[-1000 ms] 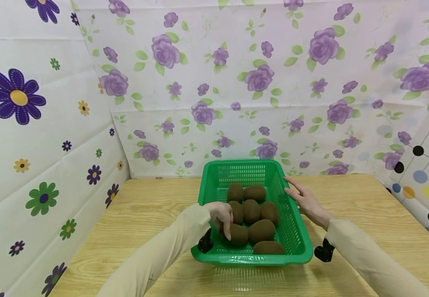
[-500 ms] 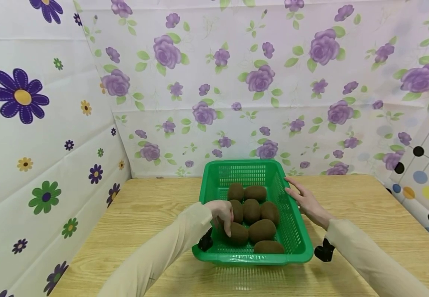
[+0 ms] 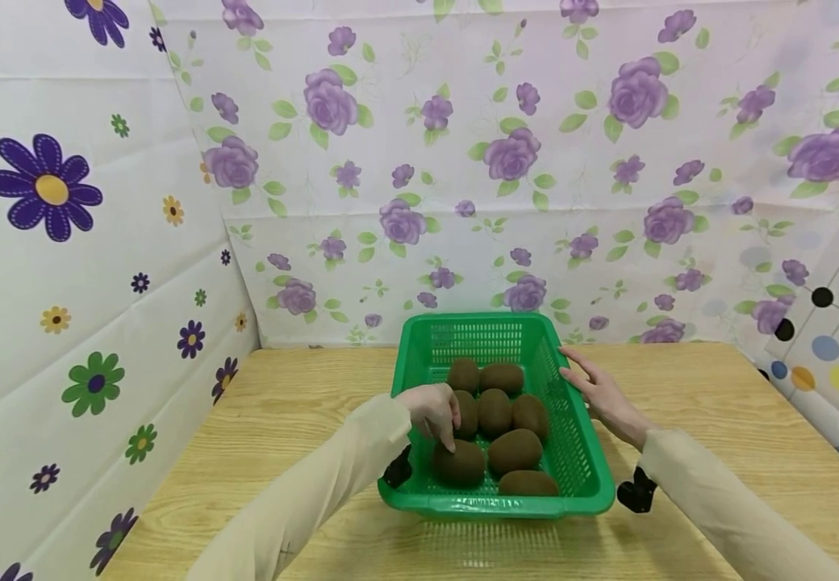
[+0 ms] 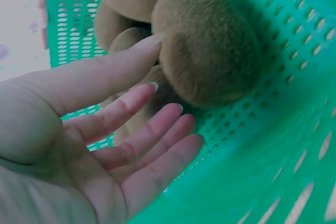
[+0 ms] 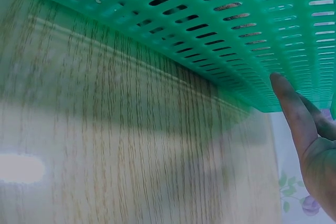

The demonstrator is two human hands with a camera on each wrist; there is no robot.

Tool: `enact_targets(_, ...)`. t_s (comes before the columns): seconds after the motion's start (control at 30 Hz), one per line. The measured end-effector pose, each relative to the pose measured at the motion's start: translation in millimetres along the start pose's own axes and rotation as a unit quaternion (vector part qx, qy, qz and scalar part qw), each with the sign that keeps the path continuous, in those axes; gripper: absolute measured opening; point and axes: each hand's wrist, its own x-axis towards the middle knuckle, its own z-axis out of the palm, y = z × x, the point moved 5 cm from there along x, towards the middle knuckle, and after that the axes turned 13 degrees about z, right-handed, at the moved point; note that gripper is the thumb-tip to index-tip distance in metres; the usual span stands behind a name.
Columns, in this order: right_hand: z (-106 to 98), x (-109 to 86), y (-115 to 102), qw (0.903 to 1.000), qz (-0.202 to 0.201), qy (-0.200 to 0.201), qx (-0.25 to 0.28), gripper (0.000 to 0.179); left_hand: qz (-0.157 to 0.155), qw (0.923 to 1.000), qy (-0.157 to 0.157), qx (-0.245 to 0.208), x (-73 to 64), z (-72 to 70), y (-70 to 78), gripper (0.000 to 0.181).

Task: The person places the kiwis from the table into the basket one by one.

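Note:
A green plastic basket (image 3: 492,507) holds several brown, fuzzy kiwis (image 3: 495,413). Over its left side is my left hand (image 3: 430,410), beside the front-left kiwi (image 3: 459,464). In the left wrist view the fingers of the left hand (image 4: 100,135) are spread and nearly straight, with nothing between them. The thumb tip overlaps the edge of that kiwi (image 4: 210,45); whether it touches cannot be told. My right hand (image 3: 604,399) rests against the basket's right side, fingers extended along the rim. From the right wrist view, the right hand (image 5: 310,135) lies against the slotted outer wall (image 5: 220,30).
The basket stands on a wood-grain table (image 3: 303,387), close to its back edge. Behind it hangs a white sheet with purple roses (image 3: 405,145). A flower-patterned sheet (image 3: 100,266) is on the left, a dotted one (image 3: 826,347) on the right.
My left hand has lifted slightly and drawn back from the front-left kiwi, which now shows more fully. The right hand stays at the basket's side. The head view has shifted slightly.

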Motion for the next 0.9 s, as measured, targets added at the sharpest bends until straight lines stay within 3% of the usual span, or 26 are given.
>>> enact_targets(0.13,-2,-0.7,-1,1.0000,-0.001,0.000,0.000,0.059,0.021,0.9994,0.027,0.007,-3.5,-10.4,5.4,0.027)
enact_targets(0.3,-4,-2.2,-1,1.0000,0.006,-0.001,0.003,0.061,0.032,0.9989,0.035,-0.004,-6.0,-17.6,7.8,0.028)
enact_targets(0.47,-4,-3.4,-1,0.9999,0.012,-0.009,0.007,0.062,0.074,0.9959,0.051,-0.011,-9.5,-30.5,11.9,0.028)
enact_targets(0.63,-5,-5.0,-2,0.9998,0.014,-0.014,0.003,0.062,0.105,0.9894,0.097,-0.027,-14.3,-51.6,13.1,0.027)
enact_targets(0.77,-5,-5.7,-2,0.9996,0.015,-0.022,0.001,0.062,0.113,0.9840,0.131,-0.043,-20.0,-67.5,9.6,0.027)
enact_targets(0.9,-9,-5.9,-1,0.9999,0.014,-0.007,0.007,0.061,0.112,0.9781,0.163,-0.065,-27.1,-81.9,4.1,0.029)
